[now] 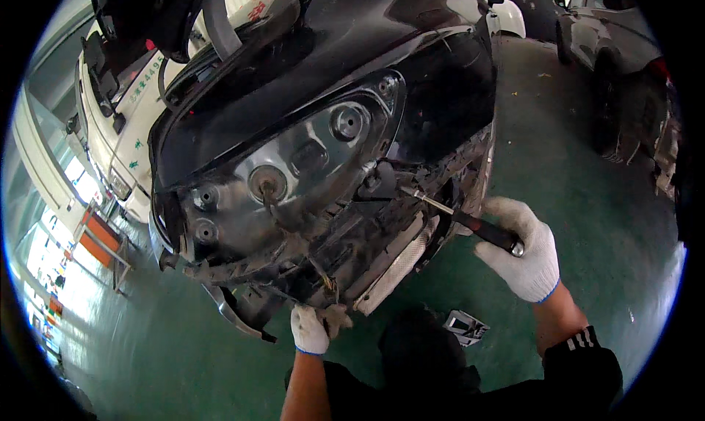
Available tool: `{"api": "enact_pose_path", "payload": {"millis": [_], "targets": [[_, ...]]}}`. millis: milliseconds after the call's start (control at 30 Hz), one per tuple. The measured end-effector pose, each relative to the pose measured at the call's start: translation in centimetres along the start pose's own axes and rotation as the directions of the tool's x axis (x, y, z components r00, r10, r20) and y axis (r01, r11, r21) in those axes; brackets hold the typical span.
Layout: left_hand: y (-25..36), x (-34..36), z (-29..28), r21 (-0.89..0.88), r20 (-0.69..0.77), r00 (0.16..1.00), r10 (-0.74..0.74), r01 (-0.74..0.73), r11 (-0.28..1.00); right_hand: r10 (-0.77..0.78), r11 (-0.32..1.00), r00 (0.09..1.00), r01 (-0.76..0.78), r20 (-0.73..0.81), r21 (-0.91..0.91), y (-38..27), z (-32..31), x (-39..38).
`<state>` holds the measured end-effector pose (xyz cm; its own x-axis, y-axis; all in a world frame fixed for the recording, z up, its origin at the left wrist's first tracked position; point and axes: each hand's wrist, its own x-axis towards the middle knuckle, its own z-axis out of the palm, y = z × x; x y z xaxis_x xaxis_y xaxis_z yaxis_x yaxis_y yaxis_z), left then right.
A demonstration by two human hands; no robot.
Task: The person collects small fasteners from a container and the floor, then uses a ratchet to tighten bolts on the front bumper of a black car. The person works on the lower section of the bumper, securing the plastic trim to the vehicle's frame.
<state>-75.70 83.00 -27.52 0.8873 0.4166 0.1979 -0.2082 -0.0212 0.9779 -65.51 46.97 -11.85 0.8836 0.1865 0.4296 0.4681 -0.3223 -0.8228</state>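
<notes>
In a white knit glove, my right hand [523, 252] is closed round a screwdriver [485, 230] with a black and red handle. Its metal shaft points left, the tip by the dark broken plastic at the car's corner. My left hand [310, 331], also gloved, is closed at the lower edge of the bodywork, beside hanging wires [328, 281]; what its fingers grip is hidden. Both hands work at a black car body [323, 61] whose lamp recess [308, 156] lies bare, with round holes and a cable coming out of one.
A pale perforated strip [400, 267] juts from the car's lower edge. A small grey and white item [465, 327] lies on the green floor [558, 149] near my legs. Another car [613, 39] stands far right. To the left are a white vehicle [117, 138] and an orange cart [101, 234].
</notes>
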Motion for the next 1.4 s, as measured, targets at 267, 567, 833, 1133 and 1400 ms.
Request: {"api": "enact_pose_path", "payload": {"millis": [267,567,833,1133,1400], "targets": [[-1.5,0.2,-1.5,-0.083,0.07,0.996,-0.054,0.059,0.995,0.122,0.96,0.991,-0.105,-0.049,0.258,0.3,1.1,0.2],[2.2,0.2,-1.4,-0.022,0.219,0.973,-0.067,0.074,0.997,0.058,0.998,0.984,-0.051,-0.17,0.047,3.5,0.5,-0.5],[5.9,2.6,-11.6,-0.087,0.034,0.997,0.076,-0.073,0.994,-0.098,0.956,0.978,0.041,-0.182,-0.29,1.9,1.9,-1.3],[4.9,8.4,-14.6,-0.321,0.258,0.965,-0.055,0.14,0.937,-0.061,0.989,0.882,0.115,-0.468,0.089,3.8,2.8,-8.6],[4.1,9.4,-15.7,-0.43,0.356,0.932,0.061,0.105,0.897,0.322,0.915,0.759,-0.095,-0.565,0.393,-0.1,14.8,-24.4]]}}
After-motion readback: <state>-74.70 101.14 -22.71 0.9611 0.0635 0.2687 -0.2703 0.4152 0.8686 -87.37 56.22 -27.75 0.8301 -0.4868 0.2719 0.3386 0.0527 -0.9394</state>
